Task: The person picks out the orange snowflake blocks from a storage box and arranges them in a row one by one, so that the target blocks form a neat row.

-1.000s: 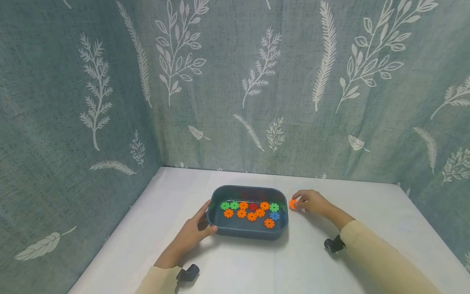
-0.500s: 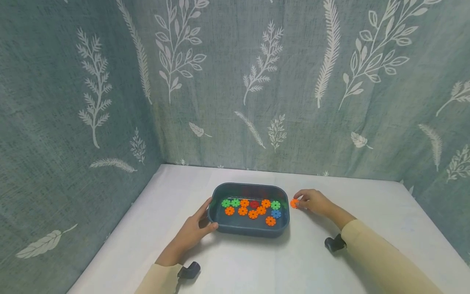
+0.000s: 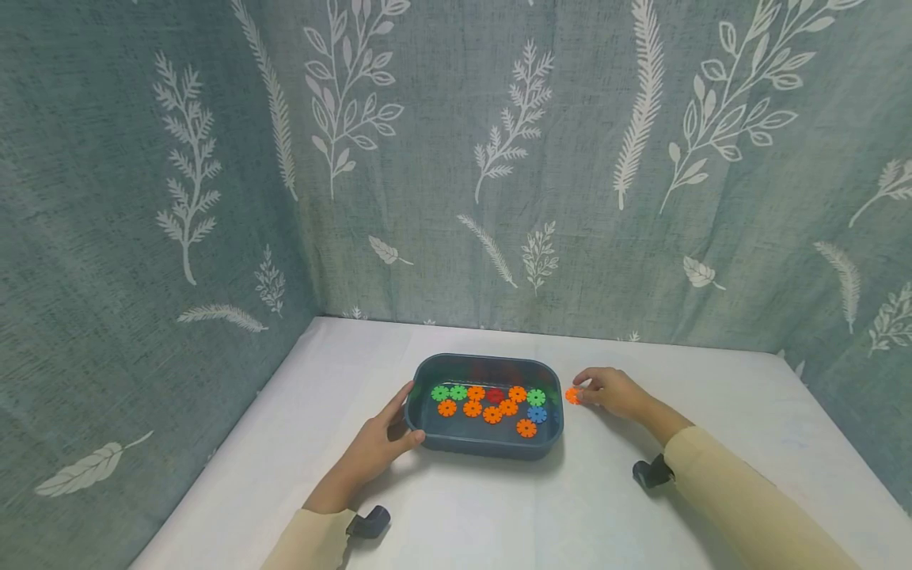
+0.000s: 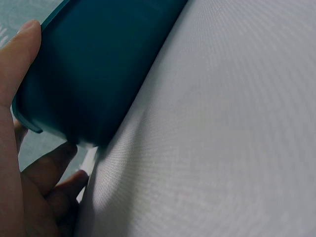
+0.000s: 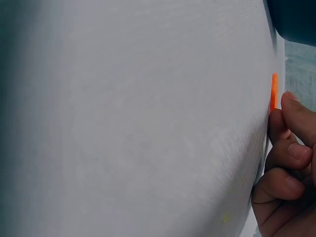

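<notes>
A dark blue-green plastic tub (image 3: 484, 445) stands on the white table. My left hand (image 3: 374, 450) holds its left end, the thumb at the near rim and the fingers round the side. In the left wrist view the thumb (image 4: 22, 54) lies along the tub's wall (image 4: 98, 64), the other fingers below. Just beyond the tub's right end, my right hand (image 3: 613, 393) pinches an orange notched disc (image 3: 572, 395) at the table surface. The right wrist view has this disc (image 5: 274, 91) edge-on at the thumb and index finger, the other fingers curled.
Several notched discs lie flat inside the tub: orange (image 3: 526, 428), green (image 3: 536, 397), red (image 3: 495, 395) and blue (image 3: 537, 414). White cloth (image 3: 470, 514) covers the table. A leaf-patterned curtain (image 3: 442, 261) closes off the back and left.
The orange disc at my right fingertips has tipped from steeper to flatter against the table. My left hand keeps its hold on the tub. The head view has shifted slightly.
</notes>
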Demonstrator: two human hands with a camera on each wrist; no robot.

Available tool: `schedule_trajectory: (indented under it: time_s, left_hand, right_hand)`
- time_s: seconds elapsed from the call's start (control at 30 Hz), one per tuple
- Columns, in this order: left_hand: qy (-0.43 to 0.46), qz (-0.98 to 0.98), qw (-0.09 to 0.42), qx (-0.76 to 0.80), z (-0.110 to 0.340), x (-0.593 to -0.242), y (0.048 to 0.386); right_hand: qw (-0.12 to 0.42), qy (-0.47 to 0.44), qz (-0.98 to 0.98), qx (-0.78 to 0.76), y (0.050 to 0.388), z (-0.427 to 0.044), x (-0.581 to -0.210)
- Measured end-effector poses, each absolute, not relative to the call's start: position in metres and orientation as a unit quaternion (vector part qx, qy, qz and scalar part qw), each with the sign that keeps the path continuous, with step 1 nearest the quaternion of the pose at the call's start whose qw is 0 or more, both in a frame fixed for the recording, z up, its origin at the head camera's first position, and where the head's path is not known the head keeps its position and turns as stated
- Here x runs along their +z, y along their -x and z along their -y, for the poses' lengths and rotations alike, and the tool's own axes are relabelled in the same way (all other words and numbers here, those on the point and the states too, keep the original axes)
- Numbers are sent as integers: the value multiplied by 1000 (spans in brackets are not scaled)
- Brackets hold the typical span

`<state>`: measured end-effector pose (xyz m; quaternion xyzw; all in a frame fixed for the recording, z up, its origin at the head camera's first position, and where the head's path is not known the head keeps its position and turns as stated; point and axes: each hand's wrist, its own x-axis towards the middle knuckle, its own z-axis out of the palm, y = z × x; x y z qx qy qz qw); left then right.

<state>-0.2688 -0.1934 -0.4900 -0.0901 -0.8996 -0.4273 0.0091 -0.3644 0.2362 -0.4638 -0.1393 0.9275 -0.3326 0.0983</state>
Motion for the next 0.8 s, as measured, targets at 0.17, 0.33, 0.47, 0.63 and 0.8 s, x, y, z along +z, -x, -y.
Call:
schedule_trajectory:
  time_s: [0.17, 0.33, 0.47, 0.63, 0.8]
  left_hand:
    - [89, 899, 8, -428, 193, -491, 268]
    - [87, 902, 9, -423, 193, -490, 269]
    - [84, 903, 9, -421, 193, -488, 269]
    - [84, 901, 6, -425, 193, -488, 268]
    - [88, 900, 8, -428, 193, -490, 268]
  right_hand:
    - [101, 128, -930, -328, 363, -237, -463]
    - [101, 123, -929, -335, 362, -234, -456]
    - [86, 155, -919, -353, 361, -227, -443]
    - [78, 186, -912, -356, 358, -208, -423]
    - [91, 207, -906, -359, 352, -181, -404]
